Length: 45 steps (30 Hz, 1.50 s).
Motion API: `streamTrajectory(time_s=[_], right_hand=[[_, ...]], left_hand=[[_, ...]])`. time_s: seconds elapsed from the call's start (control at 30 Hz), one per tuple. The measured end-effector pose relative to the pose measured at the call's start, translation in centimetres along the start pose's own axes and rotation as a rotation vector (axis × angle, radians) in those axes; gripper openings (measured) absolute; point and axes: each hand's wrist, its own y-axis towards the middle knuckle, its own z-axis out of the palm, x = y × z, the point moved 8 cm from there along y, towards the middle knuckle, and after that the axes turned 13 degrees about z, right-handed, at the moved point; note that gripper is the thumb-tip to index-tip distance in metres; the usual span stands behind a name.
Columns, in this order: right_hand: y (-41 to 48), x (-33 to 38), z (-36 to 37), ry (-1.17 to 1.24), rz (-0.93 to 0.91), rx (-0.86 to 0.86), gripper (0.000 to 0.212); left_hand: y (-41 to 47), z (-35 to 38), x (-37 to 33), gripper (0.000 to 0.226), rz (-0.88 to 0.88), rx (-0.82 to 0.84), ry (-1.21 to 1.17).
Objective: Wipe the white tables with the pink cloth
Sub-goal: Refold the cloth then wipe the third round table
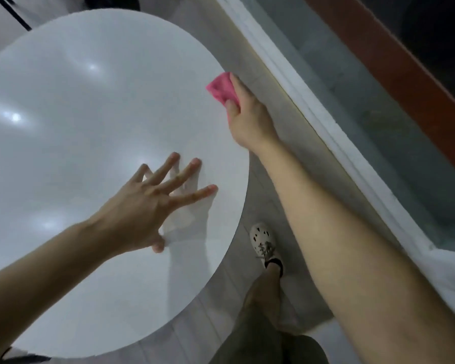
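One round white bench (76, 101) is seen, with open surface left of the hands. The left hand (139, 208) is pressed flat, fingers (187, 174) spread wide. At the right edge, one pink cloth (221, 90) is gripped by the right hand (247, 119).

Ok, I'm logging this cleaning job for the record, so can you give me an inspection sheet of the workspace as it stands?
Surface: round white table, glossy, showing light reflections.
Job's things: pink cloth, bunched at the table's right edge.
Clutter: nothing seen.
Hands: right hand grips the cloth; left hand rests on the table, fingers spread.
Cables: none certain; a dark strip at top left, cannot tell what.
Surroundings: grey floor, pale ledge along the right, the person's shoe.
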Motion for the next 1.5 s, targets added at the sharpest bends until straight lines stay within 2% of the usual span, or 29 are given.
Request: streamTrajectory(time_s=[0.03, 0.1, 0.13, 0.17, 0.23, 0.3, 0.37, 0.47, 0.53, 0.6, 0.7, 0.83, 0.9, 1.07, 1.13, 1.23, 1.33, 1.43, 1.5], right_hand=[[1.7, 0.8, -0.2, -0.017, -0.010, 0.022, 0.061], [1.3, 0.7, 0.2, 0.037, 0.003, 0.031, 0.060], [-0.7, -0.2, 0.6, 0.061, 0.014, 0.013, 0.059], [-3.3, -1.3, 0.9, 0.086, 0.018, -0.013, 0.058], [-8.7, -3.5, 1.4, 0.094, 0.002, -0.022, 0.059], [-9.1, -4.2, 1.3, 0.089, 0.018, -0.005, 0.061], [-3.6, -2.5, 0.9, 0.038, 0.029, 0.015, 0.060], [6.8, 3.3, 1.3, -0.062, -0.091, 0.120, 0.058], [10.8, 5.5, 2.1, -0.082, -0.131, 0.171, 0.056], [10.7, 5.3, 1.9, -0.071, -0.142, 0.175, 0.055], [5.0, 1.8, 0.1, -0.003, -0.164, 0.120, 0.055], [-1.9, -2.0, -1.5, -0.022, -0.095, 0.221, 0.061], [2.4, -0.1, -1.1, -0.046, -0.103, 0.263, 0.061], [17.4, 11.1, 5.0, -0.095, -0.297, 0.438, 0.058], [17.1, 10.9, 5.8, -0.055, -0.275, 0.448, 0.057], [11.5, 5.6, 1.5, 0.034, -0.234, 0.415, 0.056], [6.3, 1.1, -1.8, 0.050, -0.225, 0.506, 0.059], [11.7, 4.8, 1.0, 0.004, -0.206, 0.522, 0.057], [17.4, 10.4, 5.0, -0.033, -0.292, 0.545, 0.057]], left_hand=[[0.1, -0.9, 0.2, 0.121, -0.003, -0.069, -0.098], [0.2, -4.0, 2.3, 0.077, -0.102, -0.316, -0.309], [0.4, -5.5, 4.1, 0.066, -0.187, -0.421, -0.373], [0.9, -6.7, 6.0, 0.066, -0.273, -0.484, -0.391], [2.5, -7.7, 10.1, 0.089, -0.415, -0.490, -0.377], [4.7, -7.6, 14.0, 0.115, -0.545, -0.409, -0.416], [6.9, -7.4, 16.0, 0.131, -0.595, -0.304, -0.444], [8.9, -7.0, 16.7, 0.147, -0.591, -0.234, -0.479], [9.2, -7.1, 16.9, 0.147, -0.601, -0.219, -0.473], [9.3, -7.3, 16.8, 0.145, -0.607, -0.190, -0.458], [8.9, -7.6, 16.7, 0.147, -0.628, -0.188, -0.438], [9.0, -8.0, 16.7, 0.150, -0.644, -0.212, -0.422], [9.2, -8.3, 16.7, 0.151, -0.644, -0.203, -0.413], [9.0, -8.9, 16.4, 0.145, -0.701, -0.213, -0.467], [8.9, -8.7, 16.4, 0.145, -0.686, -0.212, -0.465], [8.8, -7.8, 16.6, 0.148, -0.718, -0.174, -0.493], [8.8, -7.5, 16.7, 0.149, -0.739, -0.164, -0.527], [8.9, -7.4, 16.6, 0.149, -0.747, -0.149, -0.532], [8.8, -7.2, 16.7, 0.149, -0.762, -0.132, -0.535]])
